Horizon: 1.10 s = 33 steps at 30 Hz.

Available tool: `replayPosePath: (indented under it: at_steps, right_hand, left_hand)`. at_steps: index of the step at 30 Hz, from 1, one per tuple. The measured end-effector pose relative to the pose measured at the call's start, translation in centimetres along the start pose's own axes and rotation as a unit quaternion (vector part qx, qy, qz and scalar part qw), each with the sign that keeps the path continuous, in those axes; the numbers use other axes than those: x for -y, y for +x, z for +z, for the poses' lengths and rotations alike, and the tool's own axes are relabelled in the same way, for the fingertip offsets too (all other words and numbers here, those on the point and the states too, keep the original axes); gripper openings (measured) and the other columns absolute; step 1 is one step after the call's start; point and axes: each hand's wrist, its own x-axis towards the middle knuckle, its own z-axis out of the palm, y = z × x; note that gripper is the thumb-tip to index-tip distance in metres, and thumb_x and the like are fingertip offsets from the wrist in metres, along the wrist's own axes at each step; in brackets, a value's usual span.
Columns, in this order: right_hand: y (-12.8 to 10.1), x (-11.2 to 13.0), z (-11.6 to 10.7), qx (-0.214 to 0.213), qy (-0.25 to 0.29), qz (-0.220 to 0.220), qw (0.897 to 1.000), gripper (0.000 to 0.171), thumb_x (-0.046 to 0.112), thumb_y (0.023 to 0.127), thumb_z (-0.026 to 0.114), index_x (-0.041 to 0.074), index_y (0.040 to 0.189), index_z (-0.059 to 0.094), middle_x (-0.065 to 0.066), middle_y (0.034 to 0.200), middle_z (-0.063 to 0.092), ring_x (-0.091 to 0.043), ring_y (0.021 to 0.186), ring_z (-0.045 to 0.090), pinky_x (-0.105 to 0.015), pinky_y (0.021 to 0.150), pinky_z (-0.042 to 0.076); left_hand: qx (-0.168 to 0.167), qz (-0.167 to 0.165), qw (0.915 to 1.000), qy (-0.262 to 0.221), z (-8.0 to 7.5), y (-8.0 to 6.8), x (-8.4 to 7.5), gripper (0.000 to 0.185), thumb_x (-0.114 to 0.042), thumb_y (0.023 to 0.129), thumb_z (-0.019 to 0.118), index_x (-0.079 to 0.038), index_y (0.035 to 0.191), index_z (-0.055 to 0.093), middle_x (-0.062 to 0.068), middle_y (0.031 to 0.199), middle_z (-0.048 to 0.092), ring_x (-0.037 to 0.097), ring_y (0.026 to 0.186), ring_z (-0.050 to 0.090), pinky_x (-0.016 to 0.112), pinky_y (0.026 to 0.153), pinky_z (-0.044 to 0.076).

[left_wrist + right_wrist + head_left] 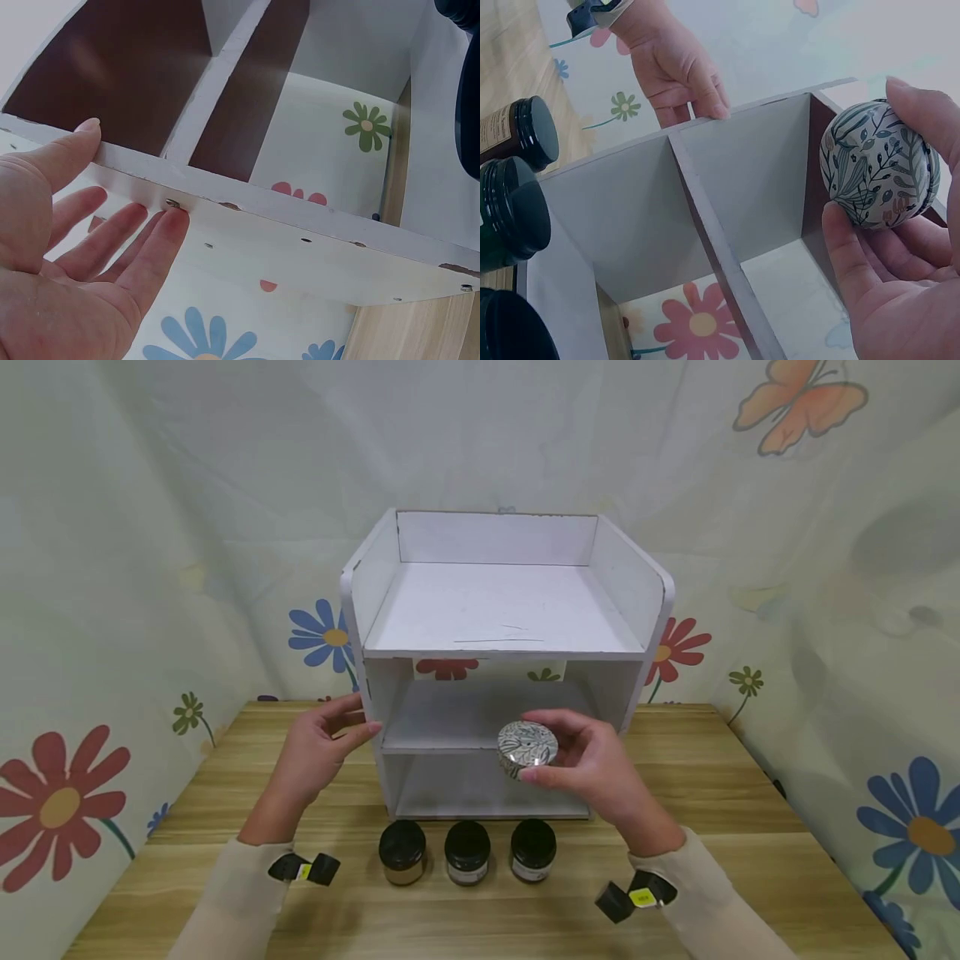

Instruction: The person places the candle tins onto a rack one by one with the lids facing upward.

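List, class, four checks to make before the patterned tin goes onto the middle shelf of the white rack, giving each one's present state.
1. Right hand grips the patterned tin firmly: ok.
2. Left hand steadies the white rack at its side panel: ok.
3. Middle shelf free where the tin would land: ok.
4. Three dark jars stand apart from the tin's path: ok.
5. Tin's lid fully closed: cannot tell.

Flowered cloth, perhaps a curtain, drapes behind a wooden table.
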Motion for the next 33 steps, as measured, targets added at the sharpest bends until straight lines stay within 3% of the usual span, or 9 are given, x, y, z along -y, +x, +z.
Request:
replayPosePath:
  at_steps: [33]
  right_hand:
    - [2.0,1.5,2.1,0.012,0.004,-0.006,1.000,0.063,0.010,0.077,0.091,0.004,0.133,0.064,-0.017,0.126,0.066,-0.018,0.099,0.072,-0.026,0.084,0.062]
  left_hand:
    - [0.001,-0.002,1.0000,0.000,-0.1,-0.1,0.0,0.067,-0.049,0.091,0.075,-0.023,0.150,0.055,0.007,0.149,0.057,0.034,0.135,0.057,0.056,0.105,0.052]
